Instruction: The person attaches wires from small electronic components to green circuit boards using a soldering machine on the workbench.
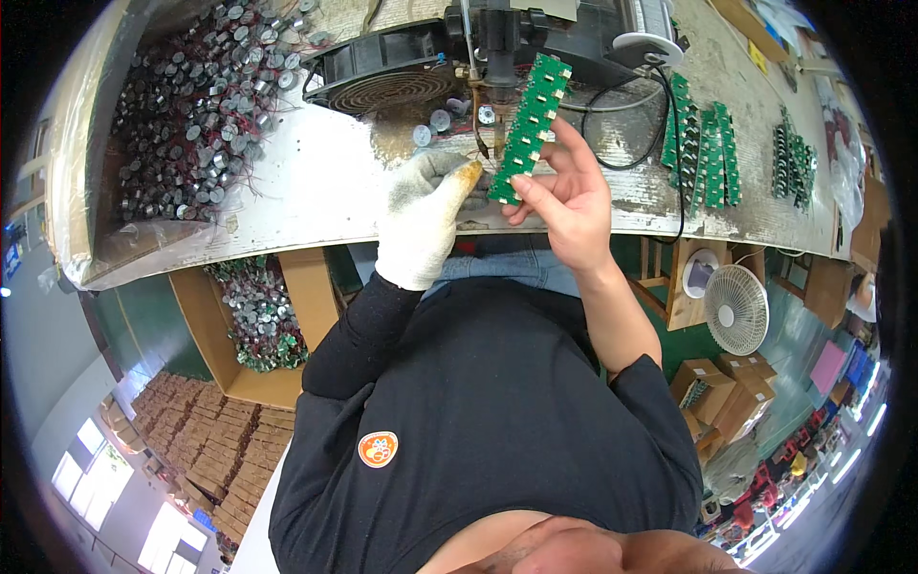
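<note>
My right hand [577,206], bare, grips a long green circuit board [532,129] by its lower part, tilted over the table's near edge. Small pale parts line the board. In a white glove with yellowed fingertips, my left hand [421,215] is closed in a pinch beside the board's lower left edge; what its fingers hold is hidden. Just beyond those fingertips, a soldering iron [476,105] points down from its stand. Two small round silver motors [440,120] lie on the table beyond my left hand.
A large heap of motors with red wires [191,124] fills the left side. A black fan [382,77] stands at the back, near a wire spool [645,24]. More green boards [712,158] lie right, past a black cable [678,182]. Below left is a cardboard box [311,297].
</note>
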A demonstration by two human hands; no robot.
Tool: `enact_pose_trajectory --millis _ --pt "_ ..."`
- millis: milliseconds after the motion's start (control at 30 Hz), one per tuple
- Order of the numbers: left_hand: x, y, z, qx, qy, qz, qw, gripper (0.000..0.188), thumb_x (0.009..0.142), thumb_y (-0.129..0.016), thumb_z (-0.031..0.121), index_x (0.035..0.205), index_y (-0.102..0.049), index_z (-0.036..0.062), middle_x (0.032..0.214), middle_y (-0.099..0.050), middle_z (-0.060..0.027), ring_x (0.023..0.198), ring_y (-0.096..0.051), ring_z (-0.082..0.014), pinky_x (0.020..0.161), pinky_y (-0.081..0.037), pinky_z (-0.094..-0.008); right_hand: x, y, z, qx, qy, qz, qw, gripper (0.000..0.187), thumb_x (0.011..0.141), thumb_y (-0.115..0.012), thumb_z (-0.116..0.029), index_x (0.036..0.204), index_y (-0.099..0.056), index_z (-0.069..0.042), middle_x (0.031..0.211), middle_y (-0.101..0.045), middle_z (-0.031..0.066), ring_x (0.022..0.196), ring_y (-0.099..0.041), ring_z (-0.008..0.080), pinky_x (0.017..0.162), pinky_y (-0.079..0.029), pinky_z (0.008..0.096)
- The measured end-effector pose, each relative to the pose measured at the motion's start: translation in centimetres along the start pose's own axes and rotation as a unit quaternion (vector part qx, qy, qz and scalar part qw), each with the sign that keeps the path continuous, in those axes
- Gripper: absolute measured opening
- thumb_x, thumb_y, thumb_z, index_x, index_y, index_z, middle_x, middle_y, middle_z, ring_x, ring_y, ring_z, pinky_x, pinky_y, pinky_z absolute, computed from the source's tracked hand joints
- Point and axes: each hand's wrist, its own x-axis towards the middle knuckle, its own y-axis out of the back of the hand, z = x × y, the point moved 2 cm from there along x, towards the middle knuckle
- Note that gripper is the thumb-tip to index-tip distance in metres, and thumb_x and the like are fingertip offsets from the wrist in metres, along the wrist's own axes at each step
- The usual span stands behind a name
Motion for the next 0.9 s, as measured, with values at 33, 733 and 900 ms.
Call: enact_pose_trajectory --millis 33,733,900 --pt "0.0 0.0 0.0 0.008 -0.003 0.005 1.000 0.022 0.092 -0.058 0.012 0.107 -0.058 -0.0042 0.094 -0.066 -0.0103 0.081 -0.065 -0.0146 0.071 -0.054 -0.0270 0.0 0.0 0.0 0.000 0.001 -0.001 1.000 0.066 0.084 -0.057 0.010 0.142 -0.027 -0.003 0.112 -0.056 0.0195 0.070 -0.066 0.0213 0.053 -0.055 0.0269" --pt "0.0 0.5 -0.4 0.119 -0.041 0.007 0.992 0.016 0.087 -0.062 0.013 0.094 -0.065 -0.0015 0.084 -0.065 -0.0049 0.076 -0.059 -0.0092 0.068 -0.047 -0.0233 -0.3 0.4 0.8 -0.004 -0.016 -0.004 1.000 0.065 0.084 -0.058 0.010 0.141 -0.029 -0.004 0.110 -0.057 0.0188 0.069 -0.066 0.0205 0.053 -0.055 0.0260" --pt "0.5 0.6 -0.9 0.101 -0.038 -0.019 0.994 0.015 0.087 -0.062 0.014 0.094 -0.063 0.0010 0.082 -0.062 -0.0032 0.071 -0.058 -0.0093 0.066 -0.050 -0.0237 -0.4 0.3 0.8 -0.001 -0.012 -0.006 1.000 0.065 0.084 -0.058 0.010 0.141 -0.029 -0.004 0.111 -0.057 0.0197 0.069 -0.066 0.0205 0.053 -0.055 0.0260"
